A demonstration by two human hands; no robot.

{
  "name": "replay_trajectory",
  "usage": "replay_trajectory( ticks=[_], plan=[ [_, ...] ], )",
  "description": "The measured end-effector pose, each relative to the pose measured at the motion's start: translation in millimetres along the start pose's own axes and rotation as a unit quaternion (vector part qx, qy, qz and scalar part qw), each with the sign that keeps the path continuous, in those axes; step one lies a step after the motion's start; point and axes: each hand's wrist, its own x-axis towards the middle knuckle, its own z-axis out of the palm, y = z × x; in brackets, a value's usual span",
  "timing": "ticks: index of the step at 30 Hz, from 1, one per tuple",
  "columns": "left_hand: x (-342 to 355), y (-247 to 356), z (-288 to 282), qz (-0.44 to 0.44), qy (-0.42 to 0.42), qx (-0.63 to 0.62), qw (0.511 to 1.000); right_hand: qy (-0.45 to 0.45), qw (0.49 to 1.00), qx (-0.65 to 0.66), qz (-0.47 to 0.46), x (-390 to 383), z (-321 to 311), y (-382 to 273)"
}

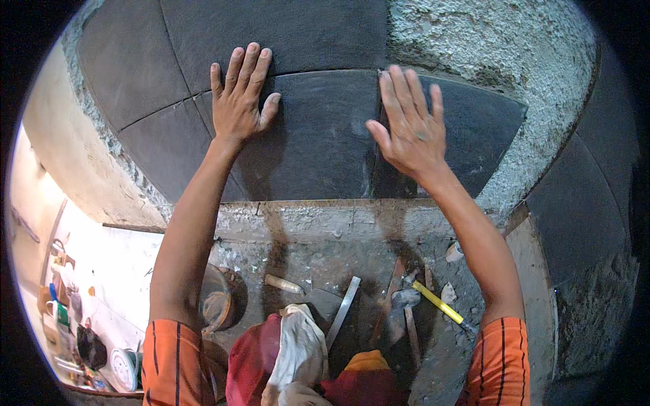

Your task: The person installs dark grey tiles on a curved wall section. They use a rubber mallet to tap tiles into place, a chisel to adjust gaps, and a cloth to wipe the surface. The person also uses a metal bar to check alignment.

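Observation:
Dark grey tiles cover the wall ahead of me, in two rows with thin joints. My left hand (242, 101), fingers spread, lies against the tiles by the upper left corner of the middle lower tile (321, 135). Nothing is in it. My right hand (414, 128) is also open and bare, its palm toward the lower right tile (484, 125), close to the joint with the middle tile; whether it touches cannot be made out. Rough grey mortar (457, 37) shows above and right of that tile.
On the dusty floor below lie a yellow-handled hammer (437, 301), a flat metal strip (343, 311) and a short stick (283, 283). A bucket (215, 301) stands by my left arm. More dark tiles (575, 203) cover the right side; assorted items lie at lower left.

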Motion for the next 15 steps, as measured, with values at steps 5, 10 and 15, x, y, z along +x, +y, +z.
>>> replay_trajectory(
  ticks=[5,10,15],
  plan=[
    [6,-3,-1,0.011,0.008,-0.006,1.0,-0.011,0.999,0.005,0.035,9,3,-13],
    [6,-1,-3,0.008,0.008,-0.004,1.0,-0.06,0.997,0.038,-0.018,-20,10,-18],
    [6,-1,1,0.012,0.013,0.003,1.0,-0.095,0.991,0.073,-0.065,-63,17,-22]
  ],
)
